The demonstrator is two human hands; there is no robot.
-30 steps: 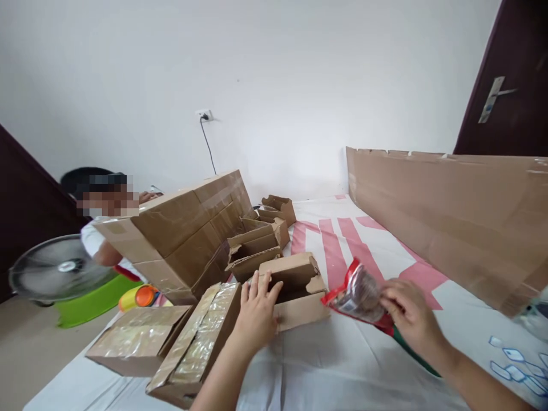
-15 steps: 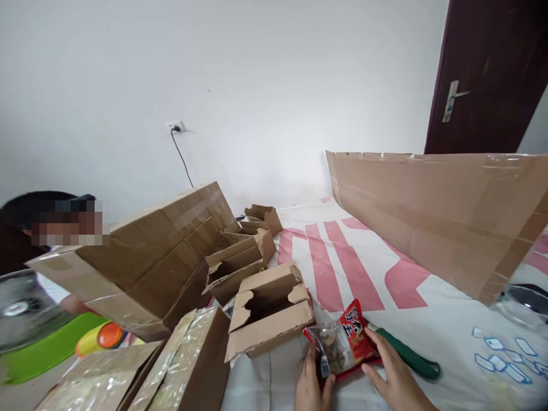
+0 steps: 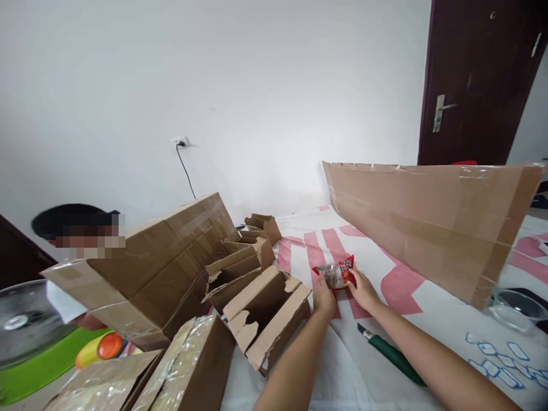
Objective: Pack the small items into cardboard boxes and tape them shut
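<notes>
A red and clear snack packet [image 3: 336, 275] with printed characters is between my two hands, out over the pink-and-white cloth. My left hand [image 3: 324, 298] grips its left end from the near side. My right hand [image 3: 363, 291] has its fingers closed on the red right end. To the left of my left forearm sits a small open cardboard box [image 3: 280, 325], tilted, with torn flaps and cut-out notches. A green-handled tool [image 3: 396, 358] with a dark tip lies on the cloth between my forearms, closer to the right one.
More small open boxes [image 3: 233, 265] line up beside a large carton [image 3: 171, 257]. Taped boxes [image 3: 184, 365] stand at the front left. A tall cardboard panel [image 3: 428, 222] and a clear bowl [image 3: 511, 319] are on the right. Another person [image 3: 72, 220] is behind the carton.
Both hands have carried the packet forward, away from me, so my forearms now show. The nearest small box has turned on the cloth. The view has shifted slightly.
</notes>
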